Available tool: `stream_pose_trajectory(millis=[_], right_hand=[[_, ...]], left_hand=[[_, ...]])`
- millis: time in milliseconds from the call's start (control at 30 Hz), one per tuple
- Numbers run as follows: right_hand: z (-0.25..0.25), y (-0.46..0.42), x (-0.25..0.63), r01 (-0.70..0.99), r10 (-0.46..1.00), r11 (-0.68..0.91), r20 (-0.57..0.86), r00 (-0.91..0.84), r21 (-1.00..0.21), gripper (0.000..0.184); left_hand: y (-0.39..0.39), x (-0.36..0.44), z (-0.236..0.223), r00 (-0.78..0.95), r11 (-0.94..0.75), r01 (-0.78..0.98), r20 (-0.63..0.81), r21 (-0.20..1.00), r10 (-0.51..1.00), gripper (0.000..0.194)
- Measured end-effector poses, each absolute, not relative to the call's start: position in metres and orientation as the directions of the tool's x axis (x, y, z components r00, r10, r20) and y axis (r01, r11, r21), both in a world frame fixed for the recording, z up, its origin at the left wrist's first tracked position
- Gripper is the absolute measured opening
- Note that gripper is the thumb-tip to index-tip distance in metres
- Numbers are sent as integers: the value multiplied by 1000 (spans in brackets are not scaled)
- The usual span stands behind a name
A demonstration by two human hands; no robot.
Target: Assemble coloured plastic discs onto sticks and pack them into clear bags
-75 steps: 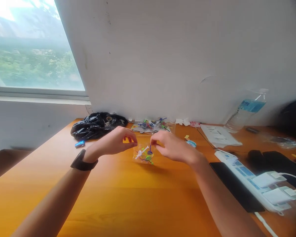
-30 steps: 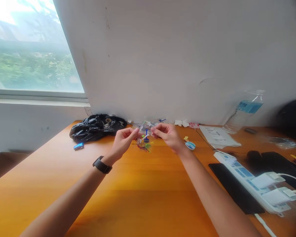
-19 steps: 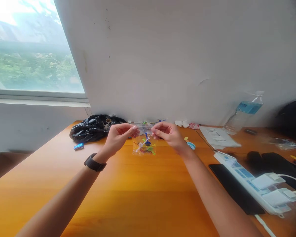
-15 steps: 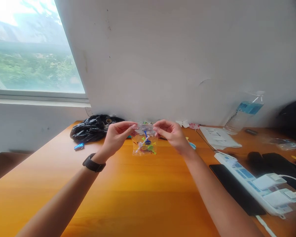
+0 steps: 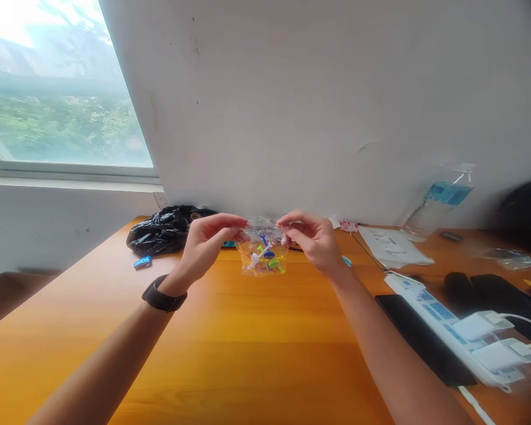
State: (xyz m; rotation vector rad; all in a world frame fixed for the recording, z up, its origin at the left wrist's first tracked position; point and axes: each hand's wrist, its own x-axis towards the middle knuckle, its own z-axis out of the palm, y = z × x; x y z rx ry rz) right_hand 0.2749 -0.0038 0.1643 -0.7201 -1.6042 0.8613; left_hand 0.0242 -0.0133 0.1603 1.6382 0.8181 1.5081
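Note:
A small clear plastic bag (image 5: 264,258) with several coloured plastic bits inside hangs a little above the orange table (image 5: 230,354). My left hand (image 5: 207,242) pinches the bag's top edge at the left, a dark watch on that wrist. My right hand (image 5: 312,239) pinches the same top edge at the right. Both hands are closed on the bag, thumbs against fingers.
A crumpled black plastic bag (image 5: 168,227) lies at the back left by the wall, a small blue item (image 5: 142,261) beside it. On the right are papers (image 5: 392,245), a water bottle (image 5: 438,200), a white power strip (image 5: 451,324) with plugs, and dark flat devices (image 5: 420,336).
The bag was low over the table, then both hands lifted it away and up. It now hangs upright between the two pinching hands.

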Motion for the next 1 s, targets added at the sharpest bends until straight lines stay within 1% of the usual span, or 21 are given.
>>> stream_pose_trajectory(millis=[133, 200, 233, 333, 367, 400, 500, 633, 700, 767, 867, 1000], right_hand=[[166, -7, 275, 32, 791, 591, 571, -221, -806, 11], [167, -9, 275, 12, 785, 597, 581, -213, -802, 11], [167, -10, 273, -6, 790, 591, 580, -198, -807, 15], [168, -14, 265, -29, 823, 545, 541, -173, -838, 42], [168, -15, 261, -18, 836, 523, 518, -181, -852, 47], [167, -16, 257, -5, 847, 503, 493, -199, -864, 46], [166, -17, 251, 2, 853, 466, 448, -265, -885, 30], [165, -11, 259, 2, 860, 456, 440, -259, -890, 26], [165, -8, 266, -10, 862, 459, 448, -236, -888, 24], [165, -6, 270, -47, 855, 470, 468, -222, -881, 21], [165, -7, 271, -106, 835, 488, 499, -232, -866, 15], [166, -10, 273, -144, 812, 504, 524, -257, -852, 11]], left_hand=[[-17, 30, 162, 68, -508, -38, 510, 860, 858, 15], [-19, 32, 162, 48, -521, -29, 522, 853, 852, 17], [-20, 33, 163, 49, -529, -33, 530, 848, 846, 18], [-24, 37, 162, 84, -564, -29, 564, 825, 821, 20], [-25, 38, 161, 101, -576, -19, 575, 817, 812, 20], [-26, 39, 161, 115, -585, -7, 582, 811, 805, 19], [-29, 41, 163, 136, -583, 21, 576, 812, 806, 18], [-27, 34, 168, 101, -563, 20, 559, 826, 823, 20], [-24, 28, 170, 109, -561, 24, 556, 827, 824, 16], [-21, 22, 172, 163, -557, 24, 547, 830, 821, 13], [-19, 15, 175, 248, -555, -9, 540, 832, 804, 13], [-19, 11, 178, 282, -570, -32, 554, 821, 783, 14]])
